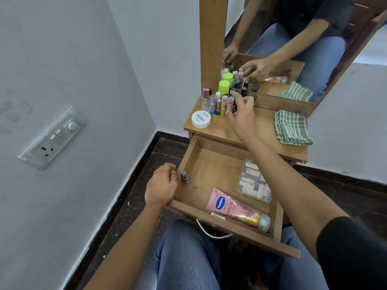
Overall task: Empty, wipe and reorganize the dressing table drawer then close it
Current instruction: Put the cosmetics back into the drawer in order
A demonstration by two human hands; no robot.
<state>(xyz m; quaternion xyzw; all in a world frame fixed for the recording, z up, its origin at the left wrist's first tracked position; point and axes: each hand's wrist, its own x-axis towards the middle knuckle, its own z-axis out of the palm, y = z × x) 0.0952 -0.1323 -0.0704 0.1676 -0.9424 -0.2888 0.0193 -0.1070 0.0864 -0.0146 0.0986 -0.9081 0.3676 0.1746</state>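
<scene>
The wooden drawer (209,164) is pulled out over my knees. Inside lie a pink Vaseline tube (234,208), a clear plastic box (254,181) and a small grey nail polish bottle (184,177) standing against the left wall. My left hand (160,185) holds the drawer's left wall beside that bottle, fingers curled at the edge. My right hand (240,116) reaches over the tabletop (240,132) with fingers spread around the cluster of lip balm tubes (218,104) and dark bottles; it holds nothing that I can make out.
A white nail polish remover jar (201,119), a green-capped bottle (223,86) and a glass perfume bottle (205,99) stand at the tabletop's left. A folded green striped cloth (293,127) lies at the right. The mirror (293,49) rises behind; a wall socket (52,139) is at left.
</scene>
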